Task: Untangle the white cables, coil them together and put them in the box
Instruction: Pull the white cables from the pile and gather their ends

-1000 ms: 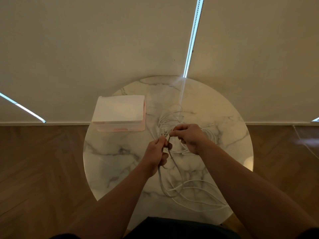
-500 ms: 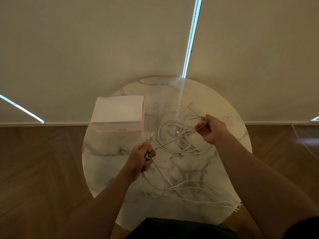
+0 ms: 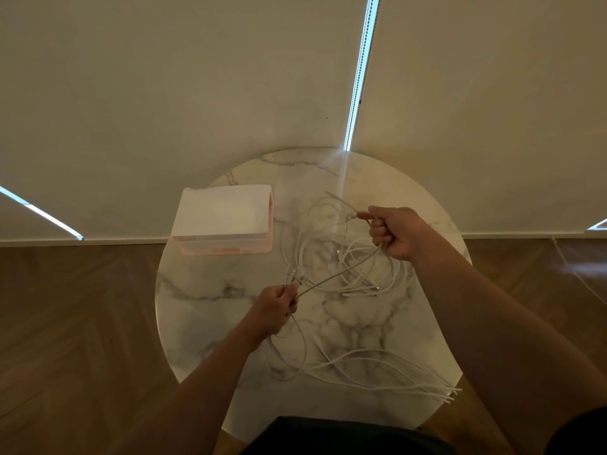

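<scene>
Finish inspection: the round surface [image 3: 203, 310] is presenting as white marble with grey veining, smooth and polished, and is reflecting a pale streak of light near its far edge. The white cables [image 3: 427, 387] are showing a smooth plastic sheath with a faint sheen. The box [image 3: 226, 249] is appearing as pale pink translucent plastic under a matt white lid [image 3: 223, 211]. The floor [image 3: 82, 323] is showing brown herringbone wood, low in sheen. The blinds [image 3: 197, 77] behind are reading as matt cream cloth.
</scene>
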Tool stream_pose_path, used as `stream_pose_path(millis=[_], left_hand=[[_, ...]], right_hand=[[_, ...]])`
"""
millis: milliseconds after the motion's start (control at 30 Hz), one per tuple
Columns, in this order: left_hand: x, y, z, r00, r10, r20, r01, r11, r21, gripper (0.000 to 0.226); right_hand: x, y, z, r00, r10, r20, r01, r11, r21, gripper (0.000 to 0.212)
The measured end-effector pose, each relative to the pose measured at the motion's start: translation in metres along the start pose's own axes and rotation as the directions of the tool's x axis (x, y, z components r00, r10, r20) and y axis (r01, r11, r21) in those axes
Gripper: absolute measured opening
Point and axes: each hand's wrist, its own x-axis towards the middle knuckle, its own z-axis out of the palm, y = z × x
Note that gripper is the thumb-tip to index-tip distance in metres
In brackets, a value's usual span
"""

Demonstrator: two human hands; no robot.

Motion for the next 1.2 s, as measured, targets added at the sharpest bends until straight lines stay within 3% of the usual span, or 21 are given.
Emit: stream_pose_path(millis=[167,233,367,433,600,667,767,833,933,967,1100,1200], left_hand=[[0.001,-0.006,-0.009,1.000,-0.017,-0.023,0.015,0.996,-0.085,0.039],[0.001,-0.009,-0.014,1.000,-0.012,-0.022,0.010,0.995,-0.101,0.038],[0.003,-0.010,-0.020,0.999,-0.007,-0.038,0.000,0.984,-0.180,0.037],[0.003,-0.010,-0.021,0.999,-0.007,-0.034,0.001,0.980,-0.198,0.037],[0.000,-0.015,-0.027,0.997,-0.047,-0.053,0.029,0.955,-0.294,0.040],[-0.001,-0.014,-0.026,0.997,-0.052,-0.049,0.035,0.952,-0.305,0.040],[-0.002,-0.012,-0.024,0.997,-0.054,-0.046,0.037,0.946,-0.323,0.039],[-0.001,-0.010,-0.024,0.998,-0.050,-0.046,0.032,0.945,-0.327,0.039],[0.000,-0.009,-0.025,0.998,-0.039,-0.047,0.021,0.942,-0.336,0.039],[0.000,-0.010,-0.025,0.998,-0.039,-0.048,0.021,0.941,-0.339,0.039],[-0.001,-0.012,-0.024,0.998,-0.048,-0.044,0.030,0.941,-0.338,0.039],[0.001,-0.011,-0.024,0.998,-0.042,-0.045,0.024,0.937,-0.349,0.039]], right_hand=[[-0.007,-0.012,-0.001,0.965,-0.262,0.017,0.252,0.941,0.225,0.023],[-0.008,-0.014,-0.003,0.970,-0.237,0.046,0.219,0.944,0.248,0.021],[0.001,-0.009,-0.014,0.991,-0.082,-0.105,0.079,0.996,-0.030,0.022],[0.003,-0.006,-0.018,0.988,-0.076,-0.136,0.067,0.995,-0.071,0.023],[-0.006,-0.026,-0.022,0.970,-0.237,-0.045,0.241,0.946,0.216,0.022],[-0.009,-0.034,-0.024,0.977,-0.214,-0.011,0.213,0.971,0.112,0.024],[-0.009,-0.029,-0.023,0.975,-0.218,-0.043,0.198,0.939,-0.281,0.031],[-0.010,-0.027,-0.020,0.941,-0.340,0.003,0.327,0.902,-0.281,0.028],[-0.015,-0.034,-0.017,0.870,-0.487,0.071,0.491,0.870,-0.049,0.021],[-0.014,-0.037,-0.016,0.881,-0.469,0.058,0.473,0.878,-0.073,0.020],[-0.006,-0.027,-0.026,0.936,-0.304,-0.178,0.168,0.829,-0.533,0.023],[-0.009,-0.026,-0.026,0.920,-0.348,-0.180,0.230,0.851,-0.472,0.025]])
